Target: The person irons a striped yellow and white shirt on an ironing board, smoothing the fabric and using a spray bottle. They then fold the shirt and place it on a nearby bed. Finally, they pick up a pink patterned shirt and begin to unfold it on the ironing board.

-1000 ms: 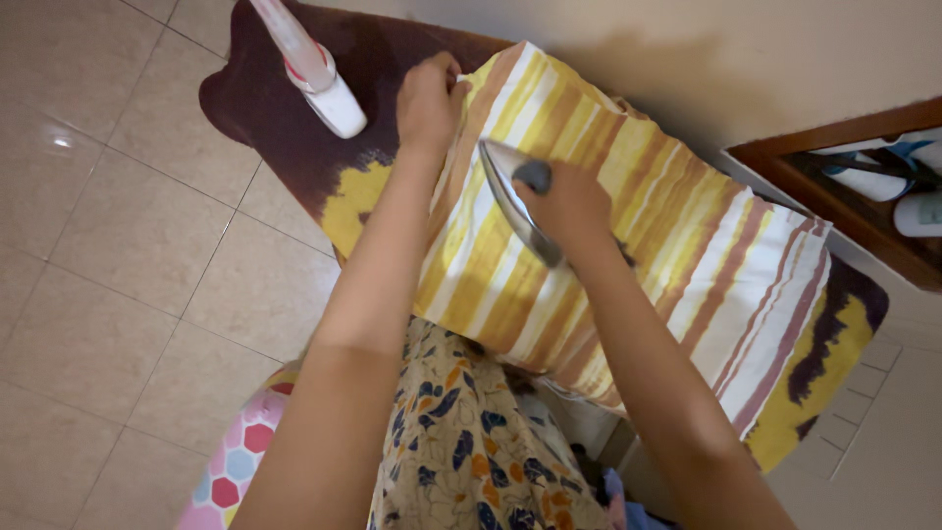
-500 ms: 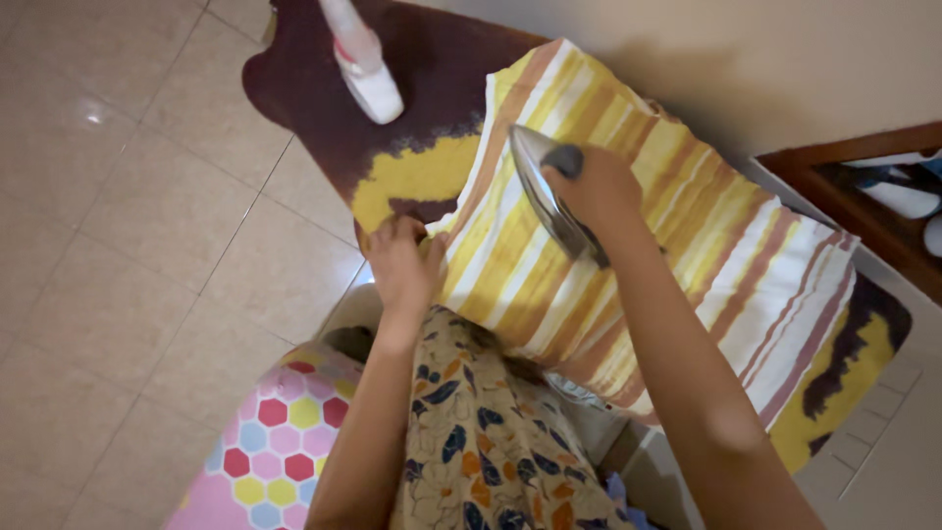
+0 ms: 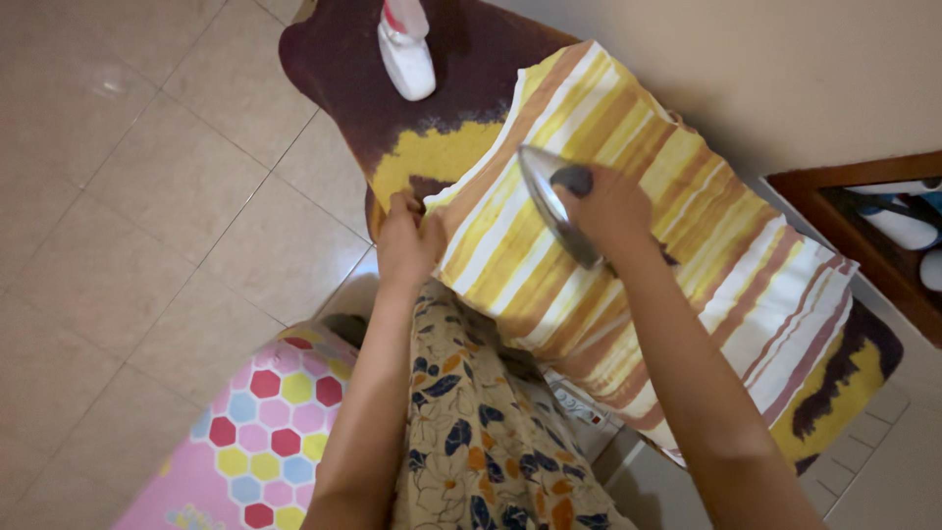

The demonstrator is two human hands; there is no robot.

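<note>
Striped cloth (image 3: 628, 245), yellow, brown and white, lies spread over the ironing board (image 3: 343, 69). Iron (image 3: 551, 201) rests on the cloth near its left half. Right hand (image 3: 610, 204) is closed around the iron's handle from above. Left hand (image 3: 407, 245) has fingers curled, pinching the cloth's near-left edge, just beside the iron. White spray bottle (image 3: 407, 54) stands on the board's far end, well apart from both hands. Pink hexagon-patterned mat (image 3: 245, 432) lies on the tiled floor (image 3: 128, 216).
</note>
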